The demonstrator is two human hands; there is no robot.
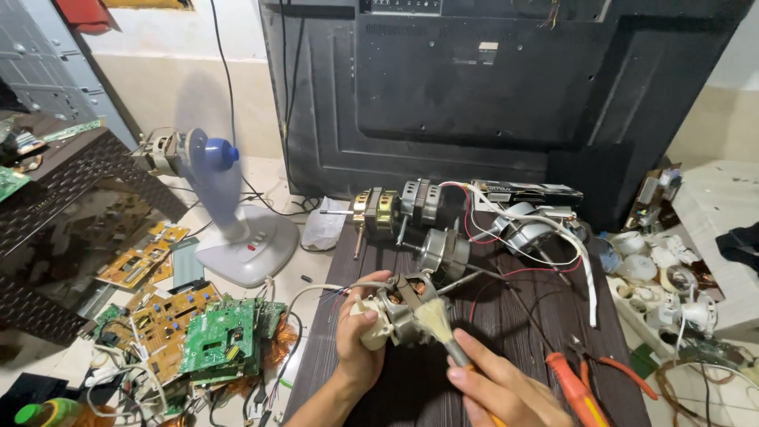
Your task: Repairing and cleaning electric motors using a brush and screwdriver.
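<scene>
Brushing a small fan motor over a dark table

The left hand (360, 332) is wrapped around a small fan motor (395, 308) and holds it up above the dark table (506, 332). The right hand (494, 387) is closed on a brush (439, 324), and its pale bristles touch the motor. Behind the motor, more motors (399, 207) lie on the table. Right of the motor, orange pliers (577, 387) lie near the table's front edge. Bare table shows between them. Left of the motor, green and yellow circuit boards (217, 336) are piled on the floor, and a white fan stand (237, 237) sits behind them.
</scene>
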